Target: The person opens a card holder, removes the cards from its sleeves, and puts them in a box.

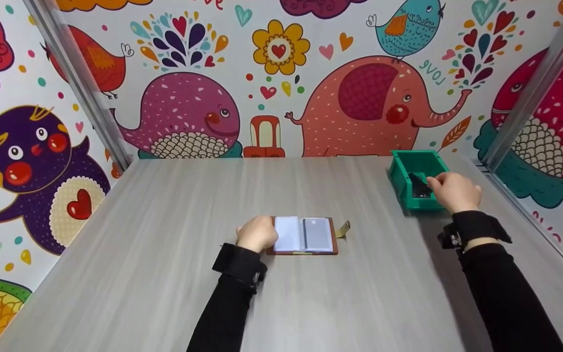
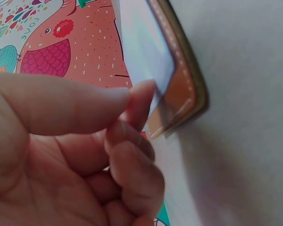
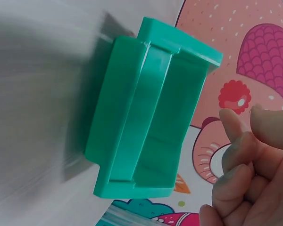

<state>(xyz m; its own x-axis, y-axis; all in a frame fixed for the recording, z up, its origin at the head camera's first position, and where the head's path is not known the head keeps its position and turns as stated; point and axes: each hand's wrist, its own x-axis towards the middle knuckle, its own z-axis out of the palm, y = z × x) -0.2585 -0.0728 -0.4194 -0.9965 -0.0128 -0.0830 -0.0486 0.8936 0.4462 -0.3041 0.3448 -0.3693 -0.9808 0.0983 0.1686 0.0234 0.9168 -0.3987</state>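
A brown card holder (image 1: 334,239) lies open on the table, its clear sleeves (image 1: 286,233) showing and its clasp strap (image 1: 343,230) sticking out to the right. My left hand (image 1: 257,232) holds its left edge; in the left wrist view the forefinger tip meets the sleeve beside the stitched corner (image 2: 179,92). At the right stands a green bin (image 1: 425,203) with a dark glossy thing (image 1: 418,186) inside, its kind unclear. Over the bin's right side is my right hand (image 1: 457,191). In the right wrist view its fingers curl loosely and nothing shows between thumb and forefinger.
The grey wood-grain table (image 1: 164,274) meets a wall printed with cartoon animals (image 1: 359,107) behind the bin. Metal posts (image 1: 81,83) stand at both back corners. Black straps (image 1: 240,264) wrap both wrists.
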